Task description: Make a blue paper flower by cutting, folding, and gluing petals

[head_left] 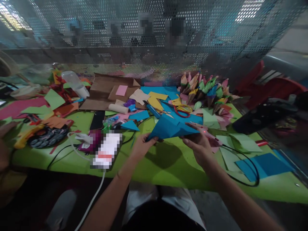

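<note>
Over the green table [168, 175], a folded or curled sheet of blue paper [167, 126] is held up between my two hands. My left hand [143, 142] pinches its lower left corner, thumb on top. At the right end, my right hand [196, 141] has its fingers closed at the paper's edge, partly hidden by it. A pink glue gun [213, 138] with a small red light and a black cable is just beyond my right hand; I cannot tell whether the two touch.
Paper cones [209, 88] cluster at the back right. Red-handled scissors [179, 113] lie among scraps behind the blue paper. A phone [107, 150] on a white cable is at left. Blue sheets [264, 165] lie at right. Another person's hand [7, 128] rests at far left. A perforated metal panel [134, 41] stands behind.
</note>
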The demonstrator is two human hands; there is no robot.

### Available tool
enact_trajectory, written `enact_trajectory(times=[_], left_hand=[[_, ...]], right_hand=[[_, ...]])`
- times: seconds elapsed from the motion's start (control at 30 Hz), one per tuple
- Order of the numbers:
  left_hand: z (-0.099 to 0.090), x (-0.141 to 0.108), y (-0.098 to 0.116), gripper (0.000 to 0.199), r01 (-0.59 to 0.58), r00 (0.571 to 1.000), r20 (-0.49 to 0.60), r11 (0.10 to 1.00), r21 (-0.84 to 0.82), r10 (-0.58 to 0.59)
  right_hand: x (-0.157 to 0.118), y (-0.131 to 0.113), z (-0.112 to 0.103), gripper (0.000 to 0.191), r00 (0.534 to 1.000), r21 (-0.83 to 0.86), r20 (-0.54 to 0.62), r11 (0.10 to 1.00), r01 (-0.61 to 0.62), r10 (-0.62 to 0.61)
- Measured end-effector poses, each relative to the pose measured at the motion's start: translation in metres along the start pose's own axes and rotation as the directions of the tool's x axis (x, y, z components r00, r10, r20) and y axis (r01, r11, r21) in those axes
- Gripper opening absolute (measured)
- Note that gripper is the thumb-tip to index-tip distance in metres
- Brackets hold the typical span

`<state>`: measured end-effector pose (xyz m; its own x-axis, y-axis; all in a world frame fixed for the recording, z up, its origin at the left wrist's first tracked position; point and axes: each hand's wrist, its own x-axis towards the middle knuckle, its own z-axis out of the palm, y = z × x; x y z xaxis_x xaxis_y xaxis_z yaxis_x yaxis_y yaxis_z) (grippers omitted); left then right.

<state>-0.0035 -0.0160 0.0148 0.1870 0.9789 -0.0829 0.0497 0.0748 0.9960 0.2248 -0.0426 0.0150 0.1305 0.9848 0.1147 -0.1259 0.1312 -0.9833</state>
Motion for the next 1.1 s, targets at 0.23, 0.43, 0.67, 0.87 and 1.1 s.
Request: enact_trajectory(times=[0.23,0.43,0.67,0.87,1.1], left_hand=[[0.021,0.005,0.008,0.031,-0.028,0.999,0.027,0.999,0.034,0.027],[0.020,0.023,0.028,0.038,-0.033,0.995,0.099,0.990,0.140,0.020],[0.017,0.048,0.034,0.045,-0.121,0.990,0.065,0.992,-0.027,0.123],[0.016,0.051,0.018,0.037,-0.121,0.991,0.051,0.992,-0.025,0.122],[0.012,0.045,0.012,0.039,-0.092,0.992,0.085,0.996,0.013,0.091]], right_hand=[[0.009,-0.004,0.025,0.046,0.997,0.026,0.026,0.997,-0.071,0.070],[0.031,-0.019,0.028,0.041,0.993,0.005,0.012,0.993,-0.121,0.121],[0.043,-0.021,0.037,0.043,0.991,0.061,-0.023,0.990,-0.128,0.129],[0.038,-0.011,0.024,0.046,0.988,0.006,-0.069,0.991,-0.137,0.137],[0.039,-0.002,0.017,0.044,0.988,0.008,-0.121,0.996,-0.093,0.093]])
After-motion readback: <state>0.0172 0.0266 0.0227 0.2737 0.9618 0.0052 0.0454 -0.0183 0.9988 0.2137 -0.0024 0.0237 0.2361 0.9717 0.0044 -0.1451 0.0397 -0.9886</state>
